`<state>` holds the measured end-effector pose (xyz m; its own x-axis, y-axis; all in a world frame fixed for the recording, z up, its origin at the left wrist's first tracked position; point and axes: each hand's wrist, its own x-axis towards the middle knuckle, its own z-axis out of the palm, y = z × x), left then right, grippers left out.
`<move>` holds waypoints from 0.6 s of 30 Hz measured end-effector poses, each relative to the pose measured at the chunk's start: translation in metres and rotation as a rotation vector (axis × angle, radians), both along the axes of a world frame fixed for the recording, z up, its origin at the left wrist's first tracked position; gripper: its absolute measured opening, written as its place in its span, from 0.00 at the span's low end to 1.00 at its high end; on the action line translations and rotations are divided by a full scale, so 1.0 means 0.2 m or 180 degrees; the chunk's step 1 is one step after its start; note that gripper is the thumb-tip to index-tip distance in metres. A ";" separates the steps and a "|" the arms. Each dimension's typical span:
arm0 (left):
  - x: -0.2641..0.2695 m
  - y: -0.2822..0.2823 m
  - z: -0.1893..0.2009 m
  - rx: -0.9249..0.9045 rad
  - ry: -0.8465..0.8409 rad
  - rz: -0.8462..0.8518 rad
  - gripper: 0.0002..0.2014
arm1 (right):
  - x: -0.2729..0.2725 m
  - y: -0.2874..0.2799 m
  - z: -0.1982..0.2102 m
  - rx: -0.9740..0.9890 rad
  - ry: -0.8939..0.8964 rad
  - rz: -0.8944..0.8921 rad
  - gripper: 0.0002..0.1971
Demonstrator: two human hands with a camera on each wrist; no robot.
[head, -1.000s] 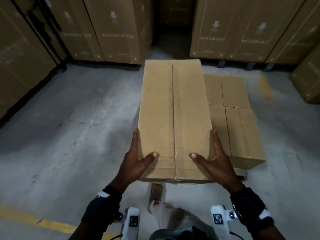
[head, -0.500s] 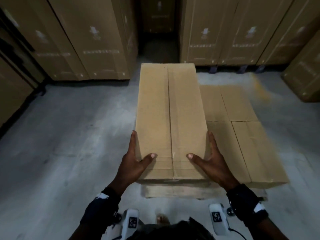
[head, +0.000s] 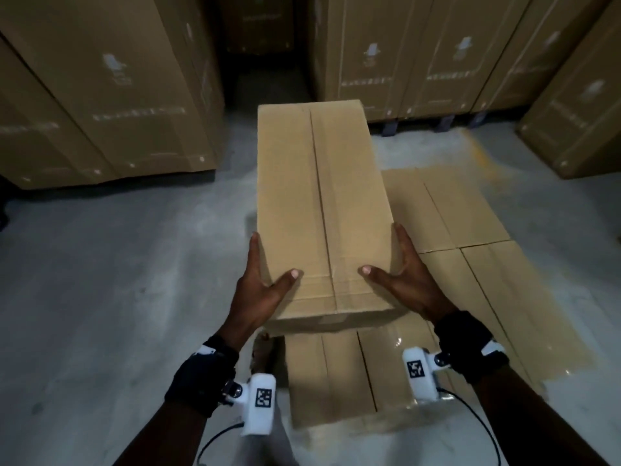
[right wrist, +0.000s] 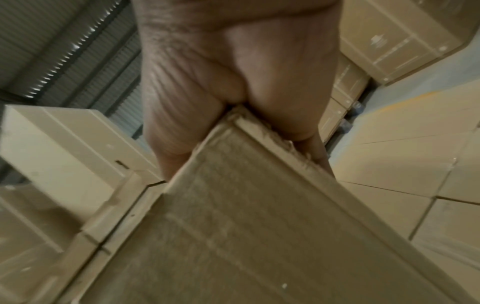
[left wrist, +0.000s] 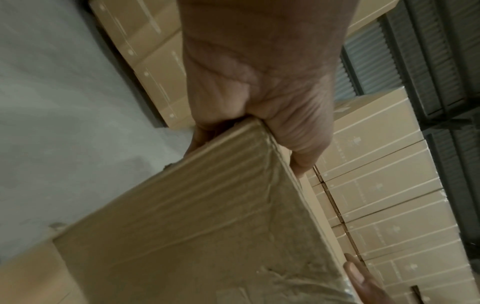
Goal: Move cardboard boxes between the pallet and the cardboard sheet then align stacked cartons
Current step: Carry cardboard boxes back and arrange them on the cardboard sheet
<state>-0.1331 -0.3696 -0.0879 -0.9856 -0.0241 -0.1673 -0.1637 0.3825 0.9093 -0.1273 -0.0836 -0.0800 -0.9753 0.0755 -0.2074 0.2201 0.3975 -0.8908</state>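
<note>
I carry a long brown cardboard box [head: 322, 213] lengthwise in front of me, its taped seam running away from me. My left hand [head: 262, 284] grips its near left corner, thumb on top and fingers along the side. My right hand [head: 403, 280] grips the near right corner the same way. The left wrist view shows the left hand [left wrist: 259, 82] clamped over the box [left wrist: 207, 226] edge. The right wrist view shows the right hand [right wrist: 233, 72] on the box [right wrist: 259, 236] corner. Low flat cartons [head: 470, 237] lie on the floor below and to the right.
Tall stacks of printed cartons stand at the back left [head: 100, 95], back right [head: 437, 55] and far right [head: 578, 112], with a dark aisle [head: 262, 45] between them. Bare grey concrete floor [head: 100, 297] spreads to the left.
I have stepped forward with the box in both hands. The floor cartons now lie closer and partly under the box's near end; my grip is unchanged.
</note>
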 end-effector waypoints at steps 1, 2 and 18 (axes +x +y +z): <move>-0.11 -0.04 -0.02 -0.0003 -0.0012 -0.0006 0.52 | -0.10 -0.04 -0.01 0.0005 -0.0002 -0.0031 0.62; -0.24 -0.08 -0.05 0.0021 -0.0031 -0.0026 0.52 | -0.21 -0.09 -0.04 0.0032 -0.0015 -0.0061 0.62; -1.58 -0.26 -0.61 -0.0013 0.0128 -0.0096 0.54 | -1.56 -0.29 -0.54 0.0040 -0.0007 -0.0129 0.58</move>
